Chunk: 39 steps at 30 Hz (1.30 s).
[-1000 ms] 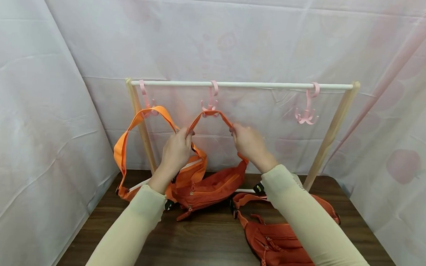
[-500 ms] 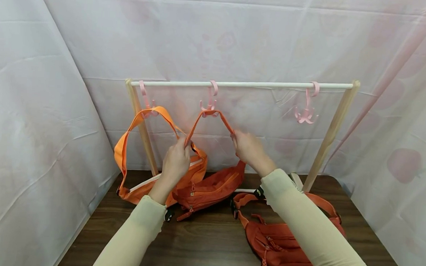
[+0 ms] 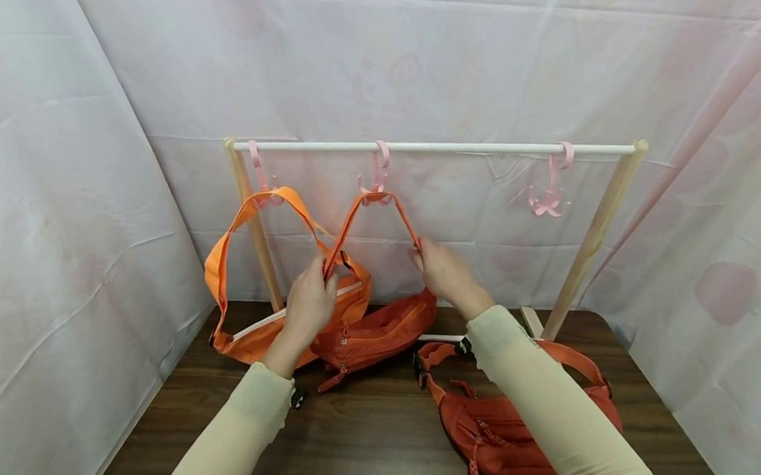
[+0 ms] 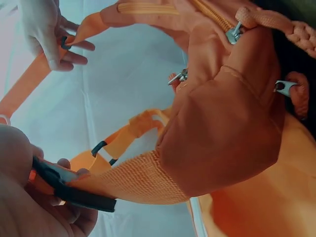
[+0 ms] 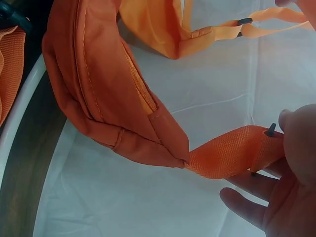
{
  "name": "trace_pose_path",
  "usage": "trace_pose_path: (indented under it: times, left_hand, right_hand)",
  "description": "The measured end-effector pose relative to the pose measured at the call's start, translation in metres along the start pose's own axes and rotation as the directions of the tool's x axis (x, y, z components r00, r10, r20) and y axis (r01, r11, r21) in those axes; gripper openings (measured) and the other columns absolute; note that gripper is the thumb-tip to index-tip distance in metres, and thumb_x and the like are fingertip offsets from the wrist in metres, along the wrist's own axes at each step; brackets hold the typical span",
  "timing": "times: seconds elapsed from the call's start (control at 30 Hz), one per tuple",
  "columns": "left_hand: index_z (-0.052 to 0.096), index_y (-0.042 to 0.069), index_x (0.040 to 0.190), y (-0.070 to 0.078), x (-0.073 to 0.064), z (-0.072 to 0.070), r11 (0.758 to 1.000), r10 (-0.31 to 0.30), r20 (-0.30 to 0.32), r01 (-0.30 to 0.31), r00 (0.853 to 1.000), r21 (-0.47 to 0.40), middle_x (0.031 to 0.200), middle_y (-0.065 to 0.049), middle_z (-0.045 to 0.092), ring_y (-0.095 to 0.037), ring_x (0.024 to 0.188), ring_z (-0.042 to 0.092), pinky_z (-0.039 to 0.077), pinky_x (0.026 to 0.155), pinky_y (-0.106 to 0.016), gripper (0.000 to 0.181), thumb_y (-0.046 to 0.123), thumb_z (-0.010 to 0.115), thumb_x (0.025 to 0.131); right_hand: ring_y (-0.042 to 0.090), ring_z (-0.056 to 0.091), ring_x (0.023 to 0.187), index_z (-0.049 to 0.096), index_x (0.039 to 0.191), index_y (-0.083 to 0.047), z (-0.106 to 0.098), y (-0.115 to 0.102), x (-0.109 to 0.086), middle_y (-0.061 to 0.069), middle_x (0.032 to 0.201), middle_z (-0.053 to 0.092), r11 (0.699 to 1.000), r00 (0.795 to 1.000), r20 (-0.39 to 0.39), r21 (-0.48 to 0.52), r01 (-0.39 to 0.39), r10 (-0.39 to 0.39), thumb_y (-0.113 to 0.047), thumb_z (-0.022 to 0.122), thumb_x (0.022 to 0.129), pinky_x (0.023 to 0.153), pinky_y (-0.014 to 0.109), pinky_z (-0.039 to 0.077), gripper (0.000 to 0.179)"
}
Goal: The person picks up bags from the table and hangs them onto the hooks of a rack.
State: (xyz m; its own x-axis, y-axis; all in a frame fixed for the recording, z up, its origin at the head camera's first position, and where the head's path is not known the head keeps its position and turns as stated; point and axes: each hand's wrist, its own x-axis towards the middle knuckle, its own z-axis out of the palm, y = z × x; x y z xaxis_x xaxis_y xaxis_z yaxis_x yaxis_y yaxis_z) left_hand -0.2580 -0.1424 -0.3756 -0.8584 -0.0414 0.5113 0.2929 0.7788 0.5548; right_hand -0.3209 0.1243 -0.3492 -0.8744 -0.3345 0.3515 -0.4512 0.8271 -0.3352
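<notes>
A rust-orange waist bag (image 3: 376, 329) hangs low over the table, its strap (image 3: 342, 236) looped up to the middle pink hook (image 3: 376, 170). My left hand (image 3: 310, 302) grips the strap's left side; the left wrist view shows its fingers around a black buckle (image 4: 86, 197). On the right side, my right hand (image 3: 452, 276) pinches the strap between thumb and fingers, right at a small black slider (image 5: 271, 130) in the right wrist view. Behind my left hand, a lighter orange waist bag (image 3: 254, 345) has its strap raised to the left pink hook (image 3: 259, 167).
Another rust waist bag (image 3: 499, 448) lies at the right of the dark wooden table (image 3: 359, 442), partly under my right sleeve. A white rail (image 3: 467, 148) on wooden posts carries the hooks, including a right pink hook (image 3: 551, 178) without a bag. Pale curtains surround the table.
Both hands have come down, the left one more, drawing the strap's sides lower beneath the middle hook. More of the lighter bag shows behind my left hand.
</notes>
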Motion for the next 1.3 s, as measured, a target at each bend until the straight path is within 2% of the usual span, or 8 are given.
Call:
trace_pose_path:
  times: [0.27, 0.4, 0.57, 0.67, 0.83, 1.0, 1.13, 1.3]
  left_hand:
    - [0.056, 0.007, 0.129, 0.002, -0.011, 0.002, 0.998, 0.017, 0.011, -0.016, 1.000, -0.059, 0.079, -0.007, 0.051, -0.025, 0.058, 0.048, 0.040, 0.053, -0.040, 0.036, 0.033, 0.067, 0.107]
    - [0.054, 0.007, 0.135, 0.003, -0.015, 0.004, 0.998, 0.024, 0.023, -0.022, 0.999, -0.066, 0.083, -0.005, 0.053, -0.023, 0.059, 0.050, 0.042, 0.053, -0.039, 0.044, 0.035, 0.068, 0.106]
    - [0.049, 0.006, 0.148, 0.003, -0.019, 0.005, 0.996, 0.038, 0.005, -0.037, 0.999, -0.084, 0.090, -0.006, 0.057, -0.023, 0.063, 0.052, 0.043, 0.056, -0.040, 0.058, 0.034, 0.072, 0.104]
    - [0.046, 0.005, 0.152, 0.003, -0.021, 0.005, 0.994, 0.051, -0.019, -0.052, 0.999, -0.093, 0.103, -0.009, 0.061, -0.024, 0.070, 0.054, 0.045, 0.061, -0.042, 0.064, 0.034, 0.074, 0.103]
    - [0.043, 0.001, 0.154, 0.005, -0.027, 0.004, 0.991, 0.076, -0.064, -0.082, 0.995, -0.106, 0.125, -0.015, 0.060, -0.026, 0.082, 0.056, 0.048, 0.069, -0.042, 0.070, 0.034, 0.076, 0.101]
    - [0.043, -0.001, 0.153, 0.008, -0.032, 0.002, 0.985, 0.109, -0.113, -0.123, 0.988, -0.123, 0.129, -0.019, 0.056, -0.028, 0.086, 0.053, 0.046, 0.070, -0.041, 0.070, 0.029, 0.077, 0.100]
    - [0.043, 0.000, 0.154, 0.009, -0.036, 0.000, 0.983, 0.117, -0.128, -0.133, 0.985, -0.124, 0.130, -0.019, 0.055, -0.029, 0.090, 0.053, 0.045, 0.072, -0.041, 0.068, 0.027, 0.077, 0.101]
    - [0.044, 0.000, 0.154, 0.009, -0.040, 0.000, 0.982, 0.137, -0.140, -0.153, 0.981, -0.111, 0.131, -0.019, 0.055, -0.032, 0.102, 0.054, 0.046, 0.081, -0.045, 0.068, 0.025, 0.077, 0.100]
  right_hand:
    - [0.025, 0.056, 0.065, 0.050, 0.109, -0.009, 0.000, 0.005, -0.006, 0.008, 0.080, 0.054, 0.998, 1.000, 0.016, 0.057, -0.004, 0.004, -0.038, 0.067, 0.107, 0.059, 0.040, 0.046, 0.034]
    - [0.025, 0.058, 0.071, 0.051, 0.121, -0.009, -0.001, 0.008, -0.012, 0.007, 0.086, 0.056, 0.997, 1.000, 0.019, 0.076, -0.017, 0.016, -0.044, 0.070, 0.104, 0.064, 0.042, 0.048, 0.043]
    - [0.029, 0.066, 0.099, 0.045, 0.151, -0.007, -0.003, 0.013, -0.019, 0.010, 0.113, 0.064, 0.995, 0.999, 0.036, 0.091, -0.038, 0.035, -0.054, 0.070, 0.100, 0.086, 0.049, 0.055, 0.074]
    - [0.032, 0.065, 0.118, 0.039, 0.160, -0.006, -0.004, 0.017, -0.024, 0.014, 0.134, 0.063, 0.993, 0.999, 0.032, 0.110, -0.037, 0.033, -0.058, 0.070, 0.099, 0.100, 0.054, 0.052, 0.086]
    - [0.032, 0.062, 0.127, 0.037, 0.161, -0.006, -0.007, 0.023, -0.035, 0.013, 0.148, 0.057, 0.993, 0.999, 0.030, 0.115, -0.035, 0.032, -0.069, 0.065, 0.097, 0.104, 0.054, 0.050, 0.095]
    - [0.037, 0.056, 0.136, 0.033, 0.164, -0.005, -0.016, 0.023, -0.047, 0.016, 0.159, 0.049, 0.996, 0.998, 0.036, 0.078, -0.048, 0.045, -0.078, 0.060, 0.094, 0.108, 0.057, 0.047, 0.105]
    - [0.039, 0.054, 0.138, 0.033, 0.164, -0.003, -0.022, 0.021, -0.055, 0.019, 0.160, 0.047, 0.998, 0.998, 0.040, 0.056, -0.042, 0.040, -0.073, 0.063, 0.095, 0.109, 0.059, 0.046, 0.103]
    - [0.040, 0.054, 0.138, 0.032, 0.164, -0.003, -0.027, 0.020, -0.064, 0.019, 0.160, 0.047, 0.999, 0.999, 0.035, 0.044, -0.031, 0.029, -0.071, 0.065, 0.095, 0.110, 0.059, 0.045, 0.102]
